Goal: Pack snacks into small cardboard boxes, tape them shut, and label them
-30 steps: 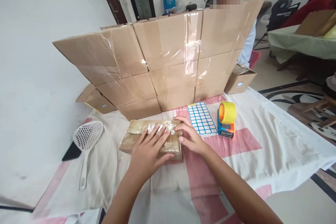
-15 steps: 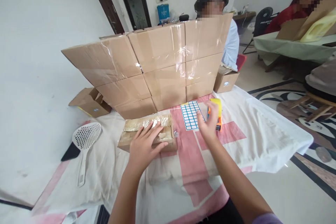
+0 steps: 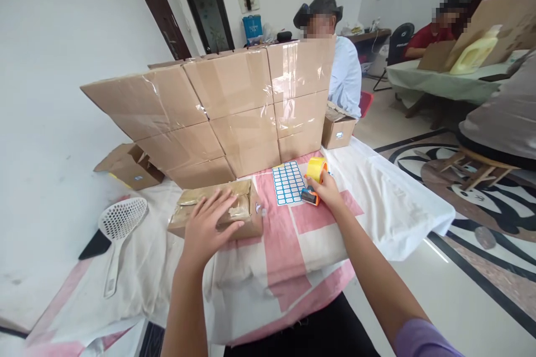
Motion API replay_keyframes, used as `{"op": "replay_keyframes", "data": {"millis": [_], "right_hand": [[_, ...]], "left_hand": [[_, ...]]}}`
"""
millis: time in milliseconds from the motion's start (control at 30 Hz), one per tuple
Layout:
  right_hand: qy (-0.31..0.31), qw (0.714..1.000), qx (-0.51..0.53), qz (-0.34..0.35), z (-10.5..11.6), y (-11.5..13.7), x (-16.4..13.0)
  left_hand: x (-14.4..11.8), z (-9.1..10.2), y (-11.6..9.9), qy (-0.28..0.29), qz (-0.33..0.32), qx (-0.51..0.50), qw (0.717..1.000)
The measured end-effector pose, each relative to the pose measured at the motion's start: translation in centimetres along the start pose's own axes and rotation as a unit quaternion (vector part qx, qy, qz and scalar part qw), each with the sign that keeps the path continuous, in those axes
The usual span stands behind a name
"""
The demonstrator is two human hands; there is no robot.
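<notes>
My left hand [image 3: 211,220] lies spread on the top of a small taped cardboard box [image 3: 251,217] on the near part of the table. Its fingers are apart and grip nothing. To the right, my right hand [image 3: 327,191] is closed around a tape dispenser [image 3: 315,170] that carries a yellow roll in an orange frame with a black front end. Just left of the dispenser, a sheet of blue-edged blank labels [image 3: 287,183] rests flat on the cloth.
A wall of taped cardboard boxes [image 3: 243,100] stands across the table's back. Small open boxes flank it, at left [image 3: 138,164] and right [image 3: 338,127]. A white slotted scoop [image 3: 121,223] lies at left on the tablecloth [image 3: 402,206]. A person [image 3: 345,72] sits behind the wall.
My right hand, open beside the tape dispenser before, has closed around it, and the dispenser is now tilted. My left hand stays on the box. The whole view has shifted a little.
</notes>
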State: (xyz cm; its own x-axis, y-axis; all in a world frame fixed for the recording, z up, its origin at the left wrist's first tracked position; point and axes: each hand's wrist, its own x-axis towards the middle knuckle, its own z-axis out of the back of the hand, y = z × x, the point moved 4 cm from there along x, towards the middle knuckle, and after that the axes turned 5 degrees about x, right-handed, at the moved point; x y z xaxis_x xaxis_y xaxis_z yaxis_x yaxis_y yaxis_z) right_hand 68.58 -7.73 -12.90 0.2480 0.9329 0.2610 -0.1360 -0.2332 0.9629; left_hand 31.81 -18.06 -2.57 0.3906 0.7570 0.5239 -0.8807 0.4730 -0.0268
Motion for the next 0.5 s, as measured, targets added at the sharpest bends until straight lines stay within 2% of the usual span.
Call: {"op": "replay_keyframes", "data": {"millis": [100,167,233,267,300,400,467,500], "right_hand": [[-0.005,1.0,0.025,0.012,-0.1,0.0,-0.5],[-0.014,0.999,0.048,0.019,-0.2,0.0,-0.8],[-0.016,0.997,0.07,0.021,-0.5,0.3,-1.1],[-0.012,0.996,0.082,0.019,-0.7,0.5,-1.2],[-0.003,0.996,0.093,0.015,-0.9,0.7,-1.4],[0.032,0.992,0.124,0.001,-1.7,1.4,-1.8],[0.052,0.989,0.136,-0.007,-2.1,1.8,-2.0],[0.063,0.988,0.14,-0.01,-2.3,1.9,-2.1]], "left_hand": [[-0.6,1.1,-1.3,-0.1,-0.001,-0.017,0.995],[-1.3,1.3,-3.2,-0.188,0.012,-0.037,0.981],[-1.7,0.4,-5.9,-0.247,0.029,-0.092,0.964],[-1.7,-0.6,-7.4,-0.247,0.044,-0.136,0.958],[-1.4,-2.0,-8.9,-0.221,0.062,-0.186,0.955],[0.3,-7.3,-13.0,-0.05,0.146,-0.307,0.939],[1.5,-10.0,-14.7,0.01,0.165,-0.333,0.928],[1.9,-11.0,-15.2,0.021,0.166,-0.338,0.926]]}}
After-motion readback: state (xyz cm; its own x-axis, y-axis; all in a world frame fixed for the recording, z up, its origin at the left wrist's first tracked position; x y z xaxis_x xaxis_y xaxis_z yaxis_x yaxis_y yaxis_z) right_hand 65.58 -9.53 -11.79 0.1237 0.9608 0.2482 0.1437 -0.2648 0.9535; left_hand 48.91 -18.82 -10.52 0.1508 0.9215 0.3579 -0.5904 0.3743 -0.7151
